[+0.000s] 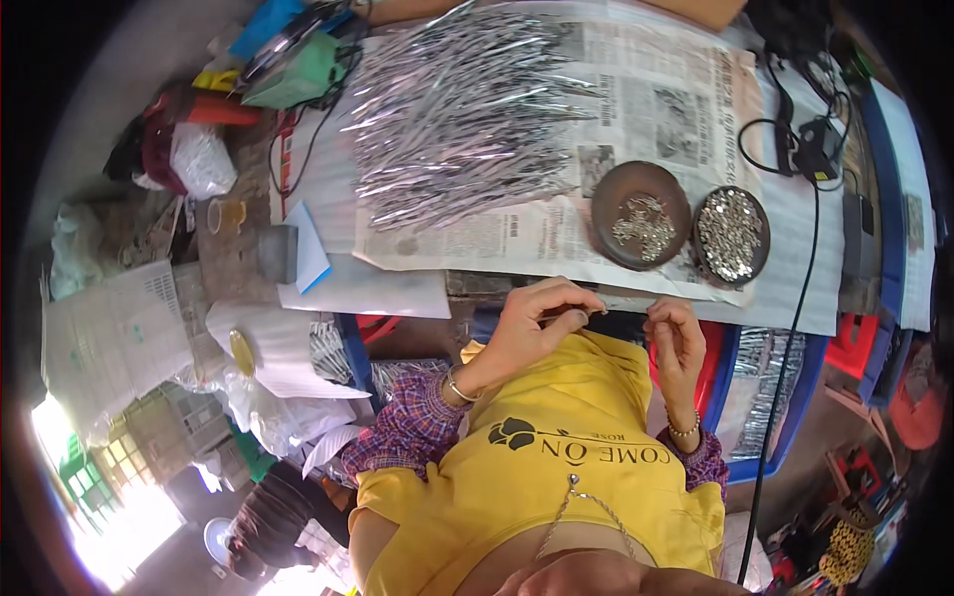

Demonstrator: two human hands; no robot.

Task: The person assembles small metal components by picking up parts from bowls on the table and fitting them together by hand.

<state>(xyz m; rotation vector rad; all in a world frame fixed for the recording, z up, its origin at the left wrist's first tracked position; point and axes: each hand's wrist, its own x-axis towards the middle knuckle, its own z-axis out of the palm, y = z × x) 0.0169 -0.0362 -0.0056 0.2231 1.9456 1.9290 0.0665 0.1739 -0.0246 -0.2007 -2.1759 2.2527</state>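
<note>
Just in front of the table edge, my left hand is closed in a pinch. A tiny metallic piece shows at its fingertips, too small to name. A short way to the right, my right hand has thumb and fingers pressed together; whatever they hold, if anything, cannot be made out. The two hands are apart. Beyond them, a brown round dish holds a small heap of little shiny metal pieces. Beside it, a second dark dish is filled with similar pieces. Many thin silver strips lie in a wide pile to the left.
Newspaper covers the tabletop under the strips and dishes. A black cable runs down the right side. Blue trays with silver strips stand below the table edge. A glass cup is at the left; another person is at lower left.
</note>
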